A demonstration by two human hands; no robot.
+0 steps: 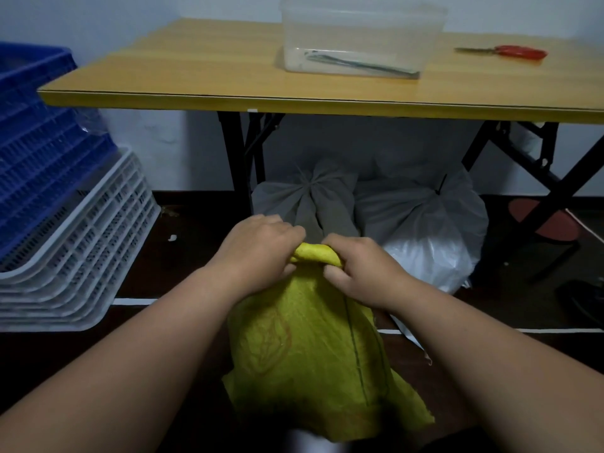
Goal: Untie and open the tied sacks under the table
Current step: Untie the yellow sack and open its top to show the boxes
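- The yellow sack [310, 348] stood on the floor in front of the table [228, 96], probably placed clear of the tabletop so both hands could reach its neck.
- The left hand [261, 253] and the right hand [362, 269] met at the bunched neck [315, 253], fingers curled tightly round the gathered cloth; the tie itself was hidden.
- The grey sack [307, 197] and the translucent sack [431, 223] lay tied under the table, touching each other, apparently awaiting their turn.
- Red-handled scissors [510, 53] lay on the tabletop, well apart.
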